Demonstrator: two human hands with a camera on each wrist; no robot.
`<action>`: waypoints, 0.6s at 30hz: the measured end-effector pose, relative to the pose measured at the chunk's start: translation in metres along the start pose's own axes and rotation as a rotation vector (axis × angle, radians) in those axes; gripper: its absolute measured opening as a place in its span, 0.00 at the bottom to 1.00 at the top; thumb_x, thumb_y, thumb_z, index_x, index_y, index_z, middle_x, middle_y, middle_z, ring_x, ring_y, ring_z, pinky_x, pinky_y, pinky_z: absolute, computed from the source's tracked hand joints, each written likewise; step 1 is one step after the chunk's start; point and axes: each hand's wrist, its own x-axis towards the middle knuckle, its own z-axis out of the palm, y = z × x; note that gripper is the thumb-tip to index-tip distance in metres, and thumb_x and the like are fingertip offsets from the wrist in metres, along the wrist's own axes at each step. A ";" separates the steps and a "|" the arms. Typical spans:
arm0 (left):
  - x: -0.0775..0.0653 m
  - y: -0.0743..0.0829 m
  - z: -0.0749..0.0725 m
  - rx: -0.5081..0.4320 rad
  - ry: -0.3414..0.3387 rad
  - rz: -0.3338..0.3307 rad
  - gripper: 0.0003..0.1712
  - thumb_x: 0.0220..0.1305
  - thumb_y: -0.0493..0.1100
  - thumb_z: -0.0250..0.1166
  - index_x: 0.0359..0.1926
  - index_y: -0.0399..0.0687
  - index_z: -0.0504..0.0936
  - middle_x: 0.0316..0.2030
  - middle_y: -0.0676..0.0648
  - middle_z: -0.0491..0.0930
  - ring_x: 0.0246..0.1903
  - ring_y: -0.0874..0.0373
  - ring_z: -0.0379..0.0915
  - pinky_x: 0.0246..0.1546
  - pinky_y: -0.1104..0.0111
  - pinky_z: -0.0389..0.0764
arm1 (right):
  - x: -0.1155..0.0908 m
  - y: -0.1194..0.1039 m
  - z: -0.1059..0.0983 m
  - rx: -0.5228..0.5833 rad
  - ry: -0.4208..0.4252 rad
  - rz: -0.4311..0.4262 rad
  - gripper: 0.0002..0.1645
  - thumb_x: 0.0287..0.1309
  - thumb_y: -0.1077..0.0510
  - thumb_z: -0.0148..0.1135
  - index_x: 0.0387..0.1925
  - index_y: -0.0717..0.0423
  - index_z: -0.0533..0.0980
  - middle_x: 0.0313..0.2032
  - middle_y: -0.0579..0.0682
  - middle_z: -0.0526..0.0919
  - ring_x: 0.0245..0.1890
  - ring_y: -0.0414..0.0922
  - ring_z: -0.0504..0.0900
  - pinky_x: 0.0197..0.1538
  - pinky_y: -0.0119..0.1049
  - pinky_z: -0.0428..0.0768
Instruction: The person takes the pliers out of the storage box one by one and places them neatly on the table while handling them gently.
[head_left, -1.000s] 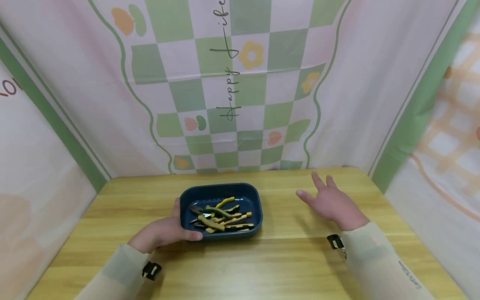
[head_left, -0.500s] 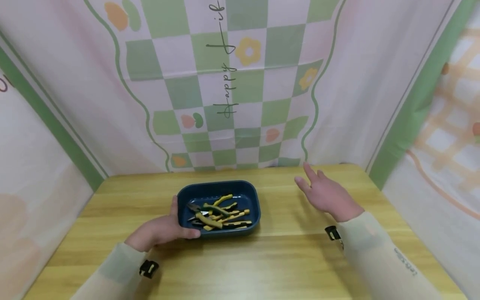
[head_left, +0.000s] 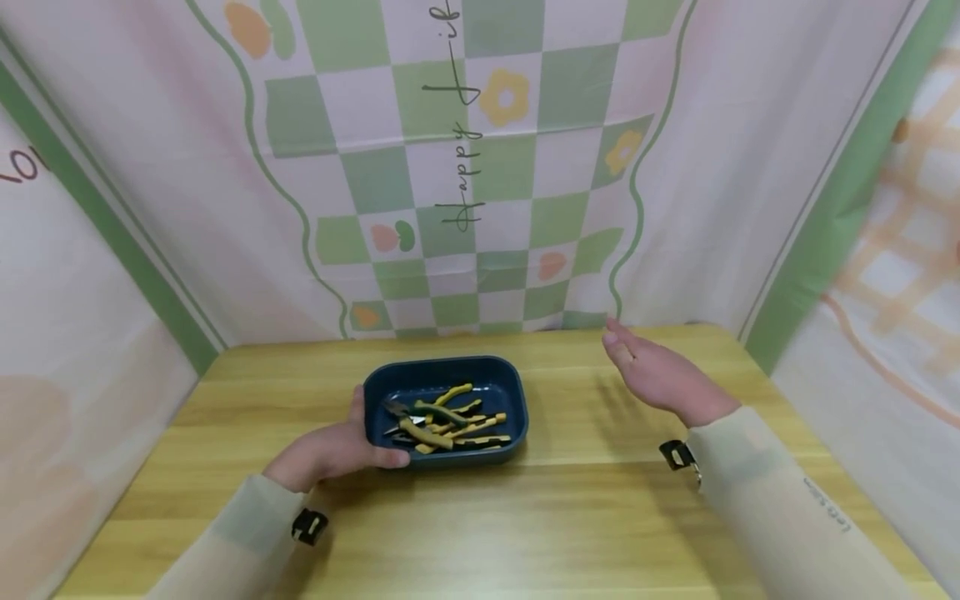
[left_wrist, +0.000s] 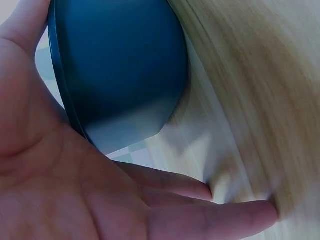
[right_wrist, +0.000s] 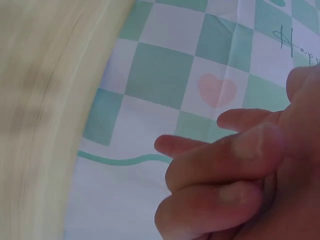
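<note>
A dark blue rectangular tray [head_left: 501, 458] stands on the table with several yellow-and-black-handled pliers [head_left: 427, 434] heaped inside. My left hand [head_left: 330, 450] rests at the tray's left end, thumb along the near rim. In the left wrist view, that hand's fingers [left_wrist: 200, 220] reach out straight beside the tray's outer wall [left_wrist: 120, 65]. My right hand [head_left: 663, 375] holds nothing and hovers over the table, well right of the tray. The right wrist view shows two of its fingers [right_wrist: 210, 212] bent inward and others reaching further out.
The tray stands on a pale wooden table [head_left: 480, 533]. Behind it hangs a checkered green-and-white curtain [head_left: 442, 183] with lettering. More cloth hangs at both sides. Black clips [head_left: 309, 527] sit at the sleeves.
My right hand's spread fingers have drawn closer together and the hand has turned more sideways. The left hand stays at the tray, and the head view has shifted slightly.
</note>
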 end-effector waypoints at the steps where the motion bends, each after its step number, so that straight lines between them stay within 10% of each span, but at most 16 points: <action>1: 0.000 0.000 0.000 -0.007 -0.001 0.001 0.84 0.50 0.69 0.74 0.73 0.40 0.16 0.71 0.21 0.47 0.64 0.29 0.59 0.63 0.41 0.60 | 0.001 0.000 -0.001 0.028 -0.012 -0.010 0.48 0.73 0.32 0.14 0.78 0.63 0.39 0.77 0.63 0.41 0.74 0.64 0.43 0.70 0.60 0.45; 8: -0.001 0.000 0.000 -0.013 -0.003 -0.005 0.83 0.50 0.69 0.74 0.73 0.39 0.15 0.71 0.21 0.45 0.65 0.28 0.57 0.63 0.40 0.59 | 0.006 -0.001 -0.004 0.162 -0.058 -0.044 0.46 0.75 0.34 0.16 0.78 0.64 0.39 0.77 0.63 0.39 0.74 0.62 0.42 0.71 0.60 0.43; 16: 0.000 0.001 0.001 0.010 -0.002 -0.007 0.84 0.49 0.71 0.73 0.73 0.41 0.15 0.72 0.21 0.45 0.65 0.28 0.58 0.62 0.40 0.60 | 0.017 -0.008 -0.005 0.293 -0.044 0.026 0.45 0.71 0.28 0.18 0.80 0.45 0.46 0.63 0.64 0.71 0.65 0.67 0.64 0.59 0.67 0.65; 18: 0.000 0.000 0.001 0.008 -0.001 -0.006 0.83 0.50 0.71 0.73 0.73 0.41 0.15 0.72 0.22 0.45 0.65 0.28 0.58 0.62 0.40 0.60 | 0.020 -0.011 -0.005 0.315 -0.052 0.049 0.45 0.70 0.25 0.22 0.80 0.39 0.48 0.60 0.60 0.74 0.48 0.67 0.74 0.49 0.63 0.74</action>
